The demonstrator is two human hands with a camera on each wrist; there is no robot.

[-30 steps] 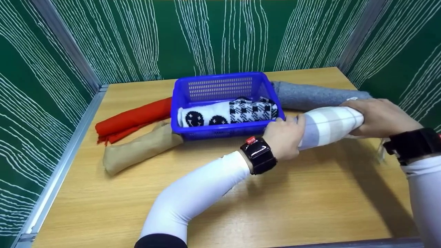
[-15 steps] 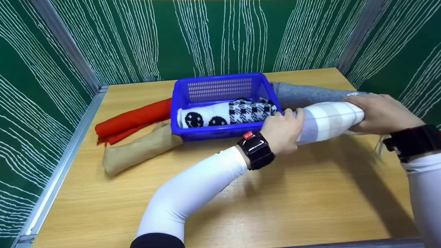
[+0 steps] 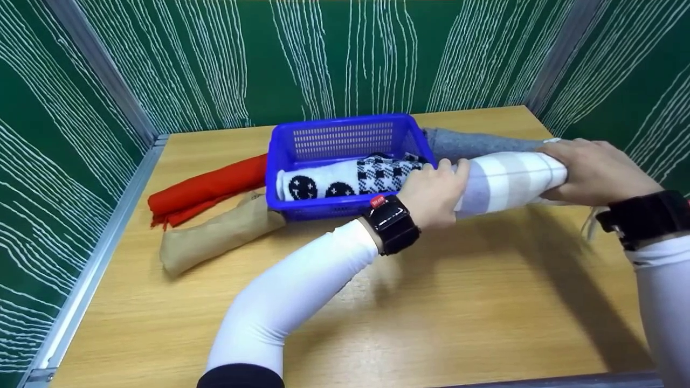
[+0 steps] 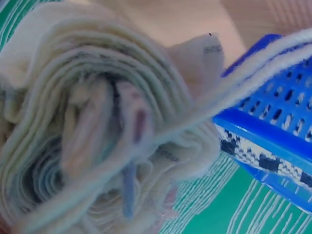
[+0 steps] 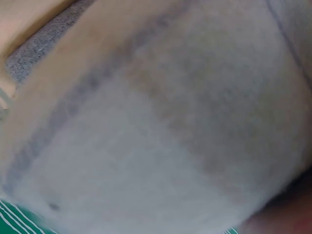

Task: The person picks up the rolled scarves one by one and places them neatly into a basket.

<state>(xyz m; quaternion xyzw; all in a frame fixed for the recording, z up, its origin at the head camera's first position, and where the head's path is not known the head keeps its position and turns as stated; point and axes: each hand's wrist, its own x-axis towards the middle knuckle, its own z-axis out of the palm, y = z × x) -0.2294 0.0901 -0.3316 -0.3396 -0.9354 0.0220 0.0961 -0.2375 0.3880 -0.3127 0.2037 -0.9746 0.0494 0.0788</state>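
Note:
Both hands hold a rolled plaid scarf [image 3: 509, 180] in white, beige and grey-lilac above the table, beside the basket's right front corner. My left hand [image 3: 434, 195] grips its left end, overlapping the rim of the blue plastic basket [image 3: 334, 203]. My right hand [image 3: 598, 171] grips the right end, where pale fringe hangs below. In the left wrist view the scarf's spiralled end [image 4: 107, 122] fills much of the picture, with loose cords crossing it. The right wrist view is mostly covered by the scarf's cloth [image 5: 146, 131]. Inside the basket lies a black-and-white patterned knitted roll [image 3: 345, 178].
A red rolled scarf [image 3: 210, 183] and a tan roll [image 3: 221, 233] lie left of the basket. Behind the plaid scarf, a grey roll [image 3: 474, 141] extends right from the basket. Green walls with white lines [image 3: 345, 59] enclose the wooden table [image 3: 334, 302] at the back and sides.
The plaid scarf and both hands have shifted slightly up and left in the head view, bringing the left hand over the basket's front right rim. The basket and other rolls stay put.

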